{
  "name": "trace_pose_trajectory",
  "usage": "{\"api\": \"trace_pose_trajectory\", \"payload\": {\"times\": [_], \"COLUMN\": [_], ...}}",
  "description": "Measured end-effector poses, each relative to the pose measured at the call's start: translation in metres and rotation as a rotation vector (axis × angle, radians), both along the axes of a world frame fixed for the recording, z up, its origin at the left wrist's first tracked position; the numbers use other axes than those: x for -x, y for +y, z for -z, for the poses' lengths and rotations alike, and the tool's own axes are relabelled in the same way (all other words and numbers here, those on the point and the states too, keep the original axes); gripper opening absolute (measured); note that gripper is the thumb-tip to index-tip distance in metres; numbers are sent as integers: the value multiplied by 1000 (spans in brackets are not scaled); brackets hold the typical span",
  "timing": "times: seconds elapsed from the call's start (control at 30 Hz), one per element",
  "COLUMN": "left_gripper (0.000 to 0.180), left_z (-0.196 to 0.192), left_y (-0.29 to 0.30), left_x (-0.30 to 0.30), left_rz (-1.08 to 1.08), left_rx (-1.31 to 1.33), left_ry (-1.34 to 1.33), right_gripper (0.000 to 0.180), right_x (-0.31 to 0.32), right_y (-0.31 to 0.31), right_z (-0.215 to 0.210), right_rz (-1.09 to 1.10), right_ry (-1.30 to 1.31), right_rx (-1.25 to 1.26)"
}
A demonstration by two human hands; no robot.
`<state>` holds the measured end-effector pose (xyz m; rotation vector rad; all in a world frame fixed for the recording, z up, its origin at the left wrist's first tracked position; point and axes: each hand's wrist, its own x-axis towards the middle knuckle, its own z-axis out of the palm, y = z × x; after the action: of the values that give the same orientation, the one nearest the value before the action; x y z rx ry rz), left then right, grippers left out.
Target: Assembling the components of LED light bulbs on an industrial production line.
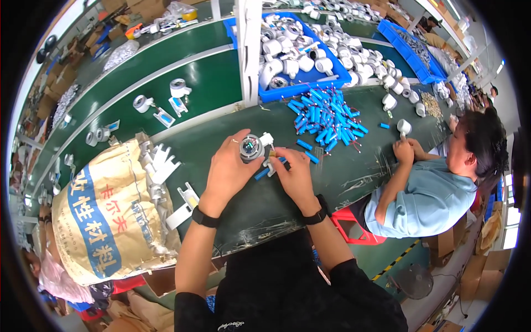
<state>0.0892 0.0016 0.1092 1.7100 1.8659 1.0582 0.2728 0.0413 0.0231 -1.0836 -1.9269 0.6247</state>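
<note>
My left hand (229, 171) is closed round a small white lamp housing (251, 146), its round open face upward with a circuit board and a green glint inside. A white neck (266, 139) sticks out of the housing toward my right hand (295, 174). The right fingers are pinched together just beside that neck, over a small brownish piece and a bit of white. What exactly they grip is partly hidden. A blue battery cell (261, 174) shows below the fingers. Beyond them lies a heap of blue cells (326, 116) with thin red wires.
A blue crate (307, 86) full of white housings stands behind the cells. To the left, a paper sack (99, 216) spills white plastic parts (160, 166). Lamp heads lie on the green belt (210, 77). A co-worker (426, 188) sits at right, holding a white housing (404, 127).
</note>
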Motion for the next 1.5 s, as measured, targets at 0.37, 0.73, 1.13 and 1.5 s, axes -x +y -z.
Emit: {"api": "trace_pose_trajectory", "payload": {"times": [0.37,0.73,1.13,1.5], "left_gripper": [60,60,71,72], "left_z": [-70,-48,81,101], "left_y": [16,111,175,180], "left_x": [67,177,231,241], "left_rz": [-43,-160,-279,-311], "left_rx": [-133,-142,-37,25], "left_ry": [259,437,222,172], "right_gripper": [28,28,13,16], "right_x": [79,201,278,292], "right_y": [26,129,191,201], "right_z": [-64,-58,18,40], "right_rz": [-42,-7,157,108], "right_ry": [141,-75,-549,-627], "right_rx": [-81,-284,-224,-130]}}
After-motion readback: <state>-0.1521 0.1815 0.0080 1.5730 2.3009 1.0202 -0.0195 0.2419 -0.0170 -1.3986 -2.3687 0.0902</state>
